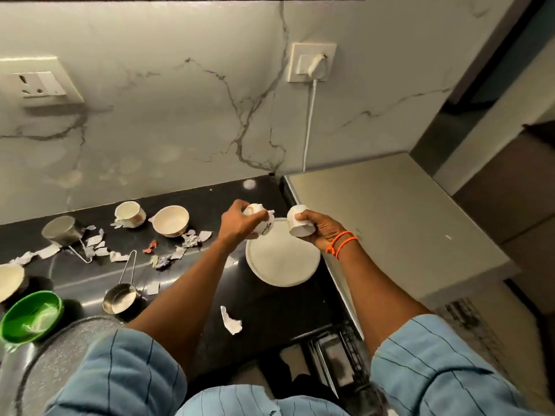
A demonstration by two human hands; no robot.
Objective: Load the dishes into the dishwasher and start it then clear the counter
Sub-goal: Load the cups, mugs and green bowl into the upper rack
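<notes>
A white plate [282,259] lies on the black worktop [264,310] just below both hands. The left hand [237,223] grips a white cup [261,220]; the right hand [318,232] grips another cup [298,225]. Further left sits a bowl [170,221].

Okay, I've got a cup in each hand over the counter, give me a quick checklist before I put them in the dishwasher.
1. Left hand grips its white cup firmly: ok.
2. Right hand grips the other cup, fingers curled round it: ok.
3. Cups free of rubbish: not ok, a paper scrap sits at the left cup's rim.
4. Dishwasher open below the counter edge: ok, a dark rack shows there.
5. Free rack slot for two cups: cannot tell, the rack is mostly hidden.
6. Path clear of the white plate under both hands: ok, the cups are held above it.
</notes>
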